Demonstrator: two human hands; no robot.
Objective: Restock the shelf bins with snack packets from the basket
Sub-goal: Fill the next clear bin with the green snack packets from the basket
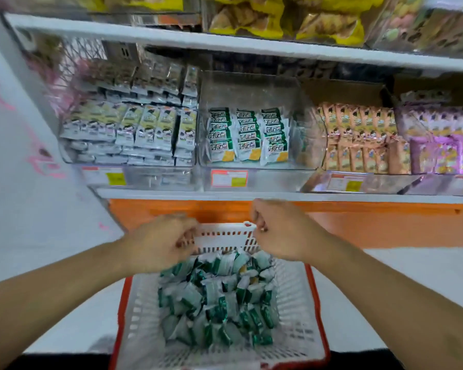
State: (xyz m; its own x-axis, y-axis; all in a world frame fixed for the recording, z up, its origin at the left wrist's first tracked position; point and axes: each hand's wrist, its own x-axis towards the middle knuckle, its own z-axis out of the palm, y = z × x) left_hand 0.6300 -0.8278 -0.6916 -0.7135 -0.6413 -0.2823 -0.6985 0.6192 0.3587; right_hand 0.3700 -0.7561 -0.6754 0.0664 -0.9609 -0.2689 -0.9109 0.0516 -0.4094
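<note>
At the upper left of the frame I see a clear bin [129, 134] stacked with pale yellow and silver packets. Just right of it, at upper centre, the middle bin [300, 108] holds three short rows of green packets [247, 134] and is partly filled. Further right, orange packets [358, 137] and purple packets [444, 150] fill the next bins on the same shelf [225, 194].

Below centre, my left hand [158, 243] has its grip curled at the left end of the basket [292, 316] far rim, fingers hooked on the white lattice wall. My right hand [281, 231] has its grip curled at the right end of that rim; whether it truly clasps the rim I cannot tell, since motion blur hides the fingertips. The basket, white with a red edge, sits at lower centre, heaped with loose green snack packets [217, 300].
</note>
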